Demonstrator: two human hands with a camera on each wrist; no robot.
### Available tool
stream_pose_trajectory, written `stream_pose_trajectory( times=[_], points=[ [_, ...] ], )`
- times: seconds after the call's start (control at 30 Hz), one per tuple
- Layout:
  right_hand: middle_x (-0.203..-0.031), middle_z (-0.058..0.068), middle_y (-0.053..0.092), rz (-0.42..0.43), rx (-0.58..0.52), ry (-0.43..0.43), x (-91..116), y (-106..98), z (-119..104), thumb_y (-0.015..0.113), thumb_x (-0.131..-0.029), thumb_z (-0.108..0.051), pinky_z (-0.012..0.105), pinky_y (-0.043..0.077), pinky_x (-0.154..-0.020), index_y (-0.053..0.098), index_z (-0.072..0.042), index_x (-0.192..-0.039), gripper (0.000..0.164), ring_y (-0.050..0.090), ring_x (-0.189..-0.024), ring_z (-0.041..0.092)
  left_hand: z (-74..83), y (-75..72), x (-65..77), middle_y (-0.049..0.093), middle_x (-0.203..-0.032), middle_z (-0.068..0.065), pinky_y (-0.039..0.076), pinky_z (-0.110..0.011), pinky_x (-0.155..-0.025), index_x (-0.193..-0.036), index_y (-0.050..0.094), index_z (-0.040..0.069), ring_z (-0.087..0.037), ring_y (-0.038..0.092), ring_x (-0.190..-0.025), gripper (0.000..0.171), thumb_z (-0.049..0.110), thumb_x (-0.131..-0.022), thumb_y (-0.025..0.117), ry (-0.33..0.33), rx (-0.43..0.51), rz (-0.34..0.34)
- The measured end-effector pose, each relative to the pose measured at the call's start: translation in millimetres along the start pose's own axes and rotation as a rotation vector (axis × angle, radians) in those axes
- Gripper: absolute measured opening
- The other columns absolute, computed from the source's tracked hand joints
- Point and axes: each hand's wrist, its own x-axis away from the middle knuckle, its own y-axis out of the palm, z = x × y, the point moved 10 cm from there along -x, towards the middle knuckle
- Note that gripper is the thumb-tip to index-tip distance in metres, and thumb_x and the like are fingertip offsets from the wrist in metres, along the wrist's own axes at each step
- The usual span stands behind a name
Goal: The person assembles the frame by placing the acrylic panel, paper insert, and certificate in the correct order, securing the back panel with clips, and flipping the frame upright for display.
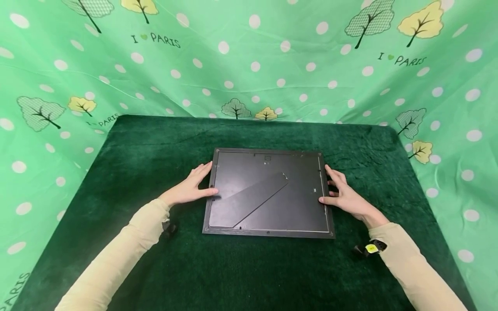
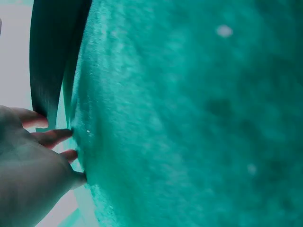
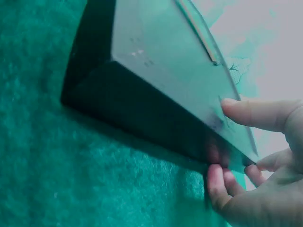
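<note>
A black picture frame (image 1: 299, 211) lies back side up over the dark green cloth, its flat easel leg (image 1: 253, 196) folded slantwise against the backing. At its left side my left hand (image 1: 187, 186) holds the edge, thumb over the rim and fingers along the outer side. My right hand (image 1: 347, 198) grips the opposite edge, its thumb on the back rim. In the right wrist view, the fingers (image 3: 217, 185) of that hand bend in at the frame's deep side wall (image 3: 142, 111). The picture side faces down and is hidden.
Dark green velvety cloth (image 1: 155, 142) covers the table. Behind and at both sides hangs a light green curtain (image 1: 241, 47) with white dots and printed trees. A small black device with a yellow label (image 1: 371, 248) sits at the right wrist.
</note>
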Motion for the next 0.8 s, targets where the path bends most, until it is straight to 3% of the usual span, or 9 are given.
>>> stream_pose_trajectory(
  times=[0.1,0.3,0.53,0.6,0.8],
  points=[
    [-0.155,0.017,-0.009,0.039,-0.009,-0.014,0.3,-4.3,-2.7,0.066,-0.091,-0.006,0.059,0.027,-0.103,-0.004,-0.019,-0.156,0.096,0.014,-0.135,0.044,2.7,-0.9,-1.0,0.008,-0.16,-0.015,0.003,-0.053,-0.113,-0.155,0.007,0.006,-0.035,0.001,-0.145,0.096,0.047,-0.09,0.064,-0.001,0.028,0.006],
    [-0.155,0.019,-0.002,0.066,-0.069,-0.024,0.9,-6.9,-4.8,0.064,-0.093,-0.005,0.054,0.032,-0.101,-0.002,-0.017,-0.156,0.093,0.017,-0.136,0.043,2.0,-5.3,-1.1,0.018,-0.158,-0.015,0.022,-0.055,-0.11,-0.156,0.011,0.01,-0.034,0.016,-0.143,0.092,0.044,-0.09,0.066,-0.047,0.108,0.03],
    [-0.156,0.016,0.001,0.094,-0.127,-0.027,-1.7,-10.1,-8.7,0.062,-0.094,-0.007,0.036,0.039,-0.093,-0.003,-0.022,-0.156,0.091,0.018,-0.136,0.041,5.7,-11.5,-2.8,0.023,-0.155,-0.019,0.035,-0.053,-0.103,-0.155,0.017,0.009,-0.038,0.038,-0.132,0.082,0.026,-0.093,0.067,-0.041,0.348,0.043],
    [-0.156,0.015,0.001,0.112,-0.142,-0.031,-1.9,-12.7,-12.2,0.062,-0.094,-0.006,0.035,0.041,-0.09,-0.002,-0.023,-0.156,0.091,0.017,-0.136,0.04,5.2,-13.2,-4.0,0.024,-0.153,-0.019,0.039,-0.054,-0.1,-0.154,0.017,0.009,-0.04,0.042,-0.13,0.081,0.024,-0.092,0.068,-0.047,0.395,0.047],
    [-0.157,0.014,0.003,0.167,-0.153,-0.047,-3.8,-19.4,-23.6,0.061,-0.095,-0.006,0.042,0.041,-0.09,-0.001,-0.025,-0.156,0.089,0.017,-0.136,0.041,9.2,-24.6,-5.7,0.029,-0.149,-0.023,0.042,-0.054,-0.096,-0.154,0.017,0.009,-0.041,0.047,-0.125,0.081,0.023,-0.092,0.068,-0.039,0.398,0.086]
  ],
)
